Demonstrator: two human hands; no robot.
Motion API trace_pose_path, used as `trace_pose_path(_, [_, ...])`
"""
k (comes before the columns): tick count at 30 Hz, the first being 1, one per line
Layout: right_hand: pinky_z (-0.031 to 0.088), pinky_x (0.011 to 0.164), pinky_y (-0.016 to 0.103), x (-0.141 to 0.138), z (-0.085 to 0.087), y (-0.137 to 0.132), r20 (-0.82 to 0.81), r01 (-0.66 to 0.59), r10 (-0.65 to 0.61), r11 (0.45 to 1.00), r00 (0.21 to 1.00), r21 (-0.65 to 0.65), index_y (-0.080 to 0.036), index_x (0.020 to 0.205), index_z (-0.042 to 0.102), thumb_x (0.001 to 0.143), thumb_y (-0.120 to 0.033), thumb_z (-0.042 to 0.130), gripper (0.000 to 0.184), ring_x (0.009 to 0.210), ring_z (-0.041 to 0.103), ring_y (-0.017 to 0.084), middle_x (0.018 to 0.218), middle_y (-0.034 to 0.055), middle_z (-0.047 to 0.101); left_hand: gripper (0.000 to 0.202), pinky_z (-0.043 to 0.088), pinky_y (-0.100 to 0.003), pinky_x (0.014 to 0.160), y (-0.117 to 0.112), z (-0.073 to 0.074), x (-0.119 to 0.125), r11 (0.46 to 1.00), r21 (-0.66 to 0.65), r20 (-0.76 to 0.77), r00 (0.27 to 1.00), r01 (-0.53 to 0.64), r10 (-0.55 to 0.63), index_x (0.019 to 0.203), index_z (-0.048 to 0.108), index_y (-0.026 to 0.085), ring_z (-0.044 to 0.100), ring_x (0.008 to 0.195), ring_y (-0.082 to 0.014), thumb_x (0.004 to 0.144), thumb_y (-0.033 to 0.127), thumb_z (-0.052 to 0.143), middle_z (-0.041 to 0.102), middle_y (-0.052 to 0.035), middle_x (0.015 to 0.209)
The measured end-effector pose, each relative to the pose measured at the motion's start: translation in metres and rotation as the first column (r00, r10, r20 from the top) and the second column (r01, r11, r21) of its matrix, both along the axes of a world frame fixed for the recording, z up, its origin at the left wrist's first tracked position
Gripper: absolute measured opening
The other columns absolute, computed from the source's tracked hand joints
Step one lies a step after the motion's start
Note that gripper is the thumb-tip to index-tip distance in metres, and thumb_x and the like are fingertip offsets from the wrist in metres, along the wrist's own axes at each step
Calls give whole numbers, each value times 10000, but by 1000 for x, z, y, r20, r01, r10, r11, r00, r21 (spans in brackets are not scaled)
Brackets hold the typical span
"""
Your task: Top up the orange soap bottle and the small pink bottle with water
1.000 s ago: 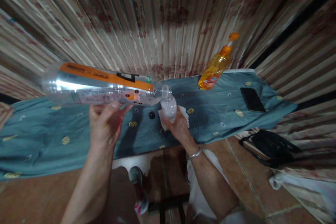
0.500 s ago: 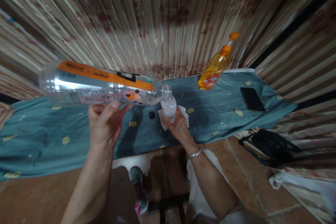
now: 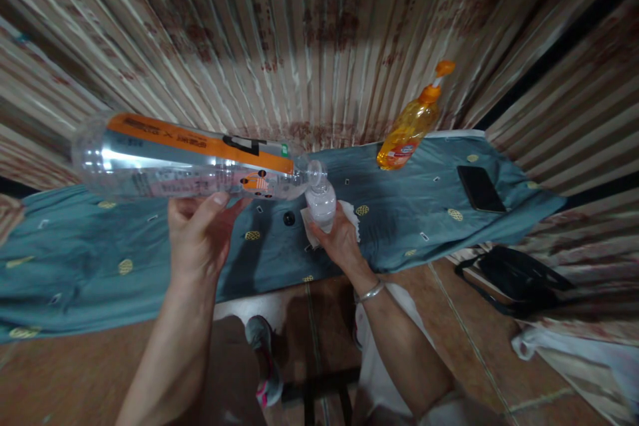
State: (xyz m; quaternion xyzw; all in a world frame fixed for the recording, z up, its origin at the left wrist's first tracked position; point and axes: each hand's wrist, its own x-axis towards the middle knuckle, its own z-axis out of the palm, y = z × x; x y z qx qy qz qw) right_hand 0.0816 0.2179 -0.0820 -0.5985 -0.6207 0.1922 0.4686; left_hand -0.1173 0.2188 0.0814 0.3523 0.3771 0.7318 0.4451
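Note:
My left hand [image 3: 197, 239] is wrapped round a large clear plastic bottle [image 3: 184, 160] with an orange label, held almost flat, its open mouth resting over a small white bottle [image 3: 321, 203]. That small bottle stands upright in my right hand [image 3: 339, 243], whose fingers are closed round it, just above a white tissue [image 3: 349, 213] on the teal cloth [image 3: 100, 266]. A small black cap [image 3: 289, 218] lies on the cloth left of the small bottle.
An orange pump bottle [image 3: 412, 123] stands at the back right of the cloth, a black phone [image 3: 480, 189] lies further right. Striped curtains [image 3: 319, 33] hang behind. A black bag [image 3: 519, 279] sits on the tiled floor at right; my shoe [image 3: 262, 353] shows below.
The base end of the large bottle has lifted and shifted slightly left, tilting it a bit more toward the small bottle. My right hand stays in place.

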Motion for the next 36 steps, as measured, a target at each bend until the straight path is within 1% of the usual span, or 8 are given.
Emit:
trace_pose_path(3, [614,999,488,0,0,0,0,-7,7,1000,1000,2,-95,1412,532,886,-426,731,653,1176,736,348,1258,221,754,392,672,-382,733,0,-1,0,1000,5,-13,1000,2,-2,693,694,203,731,802,-211,455,239,1003,705,-10,738])
trace_pose_path(12, [612,1003,494,-1,-3,1,11,10,-10,1000,1000,-3,-99,1429,520,880,-436,730,677,1182,735,354,1265,220,754,527,665,-413,786,0,-4,-5,1000,17,-29,999,20,-19,569,487,160,714,809,-197,478,230,1001,625,24,671])
trace_pose_path(15, [614,998,493,0,-3,1,10,2,-2,1000,1000,-2,-77,1428,520,878,-433,727,688,1170,740,355,1260,232,754,507,663,-428,795,0,-3,-4,1000,18,-7,1000,6,-5,613,525,171,711,795,-194,465,217,1008,633,32,674])
trace_pose_path(18, [613,1000,497,0,-4,1,19,8,-8,1000,1000,8,-89,1435,516,882,-437,725,686,1169,740,353,1265,225,754,462,666,-406,759,0,-3,-3,1000,12,-23,1000,4,-4,669,612,182,723,805,-209,454,247,1015,683,6,725])
trace_pose_path(21, [613,1001,505,-1,-7,1,36,3,-4,1000,999,24,-93,1447,501,892,-438,720,690,1173,739,358,1267,226,752,444,668,-417,777,1,-3,-3,1000,17,-37,999,21,-21,761,683,202,736,828,-225,468,258,1013,716,-9,774])
trace_pose_path(26, [611,1008,502,-1,-7,1,34,9,-10,999,999,31,-90,1447,500,893,-441,722,692,1192,732,358,1285,230,744,431,664,-444,811,1,-4,-4,1000,24,-41,999,20,-19,707,644,192,740,830,-233,486,255,1008,704,-10,758])
trace_pose_path(32, [619,988,479,0,-2,1,0,4,-4,1000,1000,5,-91,1426,525,883,-431,739,675,1154,745,344,1246,217,760,465,668,-379,714,1,-3,-3,1000,13,-29,1000,-4,5,708,656,185,726,778,-210,436,267,1025,692,-2,735])
trace_pose_path(36, [614,998,487,0,0,1,0,-3,3,1000,1000,3,-81,1415,537,873,-419,743,671,1175,736,351,1267,226,753,443,667,-384,722,0,-1,-2,1000,0,-19,1000,-4,4,685,653,188,732,775,-212,439,244,1017,692,-1,719])
